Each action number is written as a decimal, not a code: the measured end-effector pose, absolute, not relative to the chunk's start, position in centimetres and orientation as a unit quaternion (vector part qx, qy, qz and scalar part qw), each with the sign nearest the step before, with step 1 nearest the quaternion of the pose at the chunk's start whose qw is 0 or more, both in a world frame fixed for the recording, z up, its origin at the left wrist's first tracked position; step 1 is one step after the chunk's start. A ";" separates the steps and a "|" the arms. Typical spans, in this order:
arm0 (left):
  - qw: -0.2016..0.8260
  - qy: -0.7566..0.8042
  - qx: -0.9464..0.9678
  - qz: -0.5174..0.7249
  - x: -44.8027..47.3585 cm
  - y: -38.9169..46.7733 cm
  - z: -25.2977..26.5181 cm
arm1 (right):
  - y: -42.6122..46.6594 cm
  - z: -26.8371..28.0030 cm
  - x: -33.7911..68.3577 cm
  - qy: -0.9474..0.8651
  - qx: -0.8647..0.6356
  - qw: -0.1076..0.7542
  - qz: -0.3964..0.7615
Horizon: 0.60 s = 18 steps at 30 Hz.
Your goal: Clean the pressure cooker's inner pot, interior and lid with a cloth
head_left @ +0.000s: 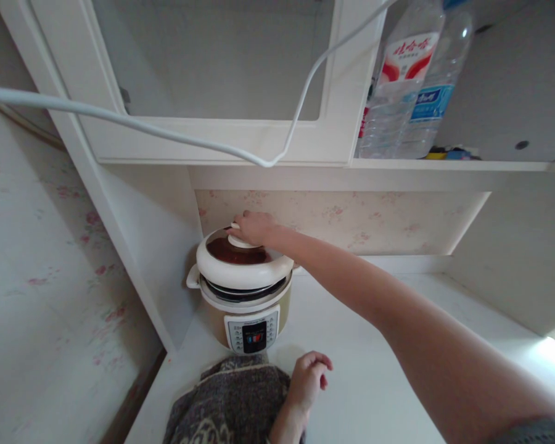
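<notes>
My right hand [252, 228] is closed on the knob of a pot lid [240, 271]. The lid has a cream rim and a brown see-through top. It rests slightly tilted over an electric cooker [250, 330] with a digital front panel, and a dark gap shows between lid and body. Lower down, my left hand [308, 379] hangs over the white counter in front of the cooker, fingers loosely bent with nothing visible in them. Beside it lies dark grey patterned fabric [231, 398], reaching up to the cooker's base.
A white cable [176, 140] crosses the view in front of the overhead cabinet [222, 139]. Plastic bottles [398, 98] stand on the open shelf at upper right. A white side panel [152, 246] rises close to the cooker's left. The white counter [351, 345] extends to the right.
</notes>
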<state>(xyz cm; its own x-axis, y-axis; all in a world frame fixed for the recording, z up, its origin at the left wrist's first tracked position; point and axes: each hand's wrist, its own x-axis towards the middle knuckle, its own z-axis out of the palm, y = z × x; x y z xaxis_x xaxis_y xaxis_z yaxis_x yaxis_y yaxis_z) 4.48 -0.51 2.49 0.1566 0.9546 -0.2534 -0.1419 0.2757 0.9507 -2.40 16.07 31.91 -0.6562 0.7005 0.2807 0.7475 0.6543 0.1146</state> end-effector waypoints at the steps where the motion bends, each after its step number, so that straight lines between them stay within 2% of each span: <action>1: 0.632 0.486 0.422 0.431 4.4 -0.5 2.5 | 16.2 32.5 -1.9 -0.902 -0.399 0.115 -0.118; 11: 0.627 0.483 0.436 0.429 4.4 -0.5 2.1 | 14.5 34.4 8.6 -0.853 -0.470 0.152 -0.167; 18: 0.621 0.477 0.440 0.439 4.4 -0.5 0.9 | 13.5 30.5 20.7 -0.809 -0.564 0.133 -0.102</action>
<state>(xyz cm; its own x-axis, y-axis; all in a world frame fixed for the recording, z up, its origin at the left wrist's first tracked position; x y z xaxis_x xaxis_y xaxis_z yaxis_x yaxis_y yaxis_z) 4.36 -0.51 0.94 0.1591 0.9654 -0.2066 -0.1249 0.2273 0.9658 20.65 13.50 30.49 -0.3288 0.8852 0.3292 0.9391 0.3433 0.0150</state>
